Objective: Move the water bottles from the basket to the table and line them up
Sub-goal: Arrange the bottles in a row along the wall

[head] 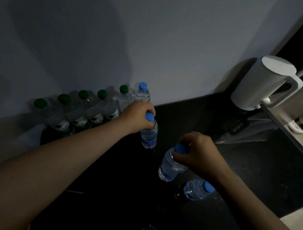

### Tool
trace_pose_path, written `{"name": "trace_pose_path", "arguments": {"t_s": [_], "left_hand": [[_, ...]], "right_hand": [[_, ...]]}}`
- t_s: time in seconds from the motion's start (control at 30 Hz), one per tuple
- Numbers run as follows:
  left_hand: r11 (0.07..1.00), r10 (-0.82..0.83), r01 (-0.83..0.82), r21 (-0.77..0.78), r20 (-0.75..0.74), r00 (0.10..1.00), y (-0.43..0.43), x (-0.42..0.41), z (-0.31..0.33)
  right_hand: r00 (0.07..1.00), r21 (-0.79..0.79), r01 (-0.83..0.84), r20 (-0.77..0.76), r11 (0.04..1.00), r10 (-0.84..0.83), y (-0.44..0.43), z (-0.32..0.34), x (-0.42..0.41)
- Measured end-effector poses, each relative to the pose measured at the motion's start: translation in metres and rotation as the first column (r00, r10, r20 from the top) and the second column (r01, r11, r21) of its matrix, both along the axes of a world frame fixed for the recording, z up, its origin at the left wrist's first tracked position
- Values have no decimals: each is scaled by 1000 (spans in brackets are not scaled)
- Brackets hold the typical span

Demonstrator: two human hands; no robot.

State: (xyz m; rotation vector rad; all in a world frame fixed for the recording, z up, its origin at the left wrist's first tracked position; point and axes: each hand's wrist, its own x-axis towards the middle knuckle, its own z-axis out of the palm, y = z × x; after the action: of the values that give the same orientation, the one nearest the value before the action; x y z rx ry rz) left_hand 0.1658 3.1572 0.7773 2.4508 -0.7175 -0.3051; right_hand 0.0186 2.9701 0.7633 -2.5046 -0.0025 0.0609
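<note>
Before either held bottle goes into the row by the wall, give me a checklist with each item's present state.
1. Left hand grips its blue-capped bottle at the cap: ok.
2. Right hand grips the tilted bottle at the cap: ok.
3. Bare table right of the row's end bottle: ok.
4. Green-capped bottles upright along the wall: ok.
5. Loose bottle under the right forearm clear of the arm: cannot tell.

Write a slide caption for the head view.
Left hand grips an upright blue-capped bottle, right hand a tilted one, over the dark table near the green-capped row.
</note>
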Motion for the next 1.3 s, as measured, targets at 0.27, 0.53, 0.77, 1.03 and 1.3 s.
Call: {"name": "trace_pose_path", "arguments": {"t_s": [0.27,0.53,0.77,1.03,1.3], "left_hand": [[999,6,-5,-35,23,1000,-14,39,10],[1000,8,-6,-20,79,997,-37,74,11],[999,17,-15,-30,71,997,-54,100,0],[999,29,-27,-26,62,998,-64,127,-7],[999,51,-51,-5,52,997,-68,145,-17]], "right_hand": [[992,39,94,85,995,-97,-12,43,45],[985,-4,116,125,993,-115,-32,54,87],[989,-25,112,102,993,-109,-50,42,114],[990,-12,117,78,993,-115,-59,31,135],[990,-30,115,84,993,-112,-62,20,150]]}}
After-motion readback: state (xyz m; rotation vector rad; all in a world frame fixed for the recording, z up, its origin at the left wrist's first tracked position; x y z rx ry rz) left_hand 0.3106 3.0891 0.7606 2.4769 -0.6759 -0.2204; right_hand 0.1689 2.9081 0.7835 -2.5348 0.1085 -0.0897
